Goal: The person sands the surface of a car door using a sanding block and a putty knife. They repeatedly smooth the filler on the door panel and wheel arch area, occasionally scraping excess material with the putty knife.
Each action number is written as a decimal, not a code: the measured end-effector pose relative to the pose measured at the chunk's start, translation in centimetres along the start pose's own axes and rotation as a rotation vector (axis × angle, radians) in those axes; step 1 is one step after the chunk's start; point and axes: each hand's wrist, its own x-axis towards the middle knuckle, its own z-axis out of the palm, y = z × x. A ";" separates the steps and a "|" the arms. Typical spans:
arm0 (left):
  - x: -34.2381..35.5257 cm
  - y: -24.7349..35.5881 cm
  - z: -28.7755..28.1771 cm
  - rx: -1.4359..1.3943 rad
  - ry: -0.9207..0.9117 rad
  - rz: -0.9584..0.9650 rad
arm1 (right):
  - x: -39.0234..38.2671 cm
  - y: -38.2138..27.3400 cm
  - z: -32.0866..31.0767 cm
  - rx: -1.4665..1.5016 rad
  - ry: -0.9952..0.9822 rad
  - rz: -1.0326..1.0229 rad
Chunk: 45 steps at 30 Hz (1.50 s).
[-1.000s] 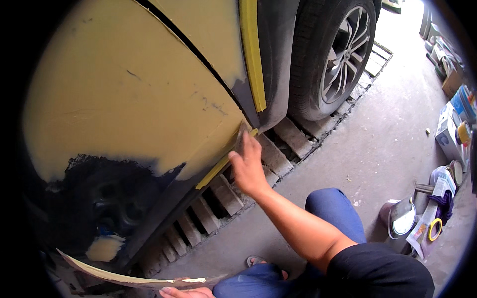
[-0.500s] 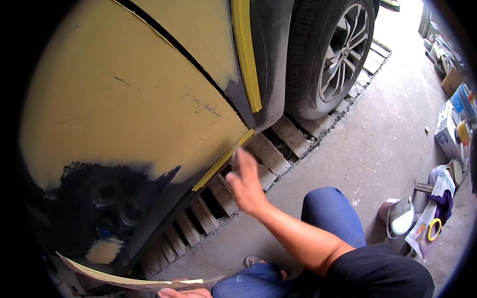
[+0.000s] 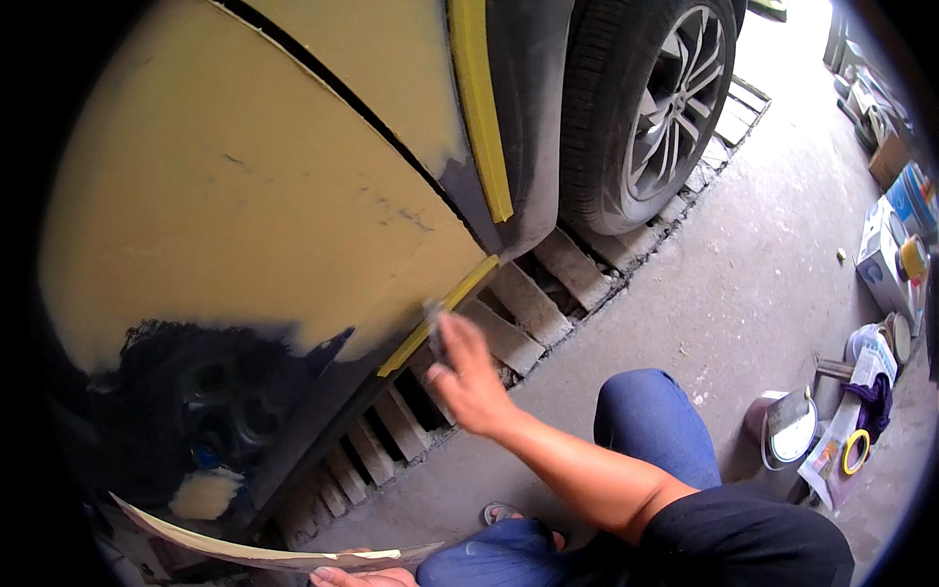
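My right hand reaches over the lower edge of a car door panel coated in yellowish body filler. A small grey putty scraper, blurred by motion, is gripped in its fingers beside the strip of yellow masking tape along the sill. At the bottom edge my left hand, only partly in view, holds a thin board with pale yellow filler smeared along its edge. Dark bare patches show low on the panel.
A car wheel stands on a slatted floor grate at the top. More yellow tape lines the wheel arch trim. Along the right lie an open can, a tape roll and a white box. My knee juts out below.
My right hand has moved left and slightly down along the taped sill with the scraper. The left hand and its board have stayed in place.
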 end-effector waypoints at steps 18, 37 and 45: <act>-0.1 0.8 0.4 -0.203 -0.058 -0.125 | -3.2 -7.1 -1.8 0.652 -0.808 -0.215; -1.9 2.1 1.0 -0.097 -0.069 -0.096 | 4.5 -2.6 -17.6 -0.073 -0.149 -0.257; -2.8 2.7 1.2 -0.104 -0.105 -0.041 | 9.6 -2.5 -16.7 -0.203 -0.109 -0.590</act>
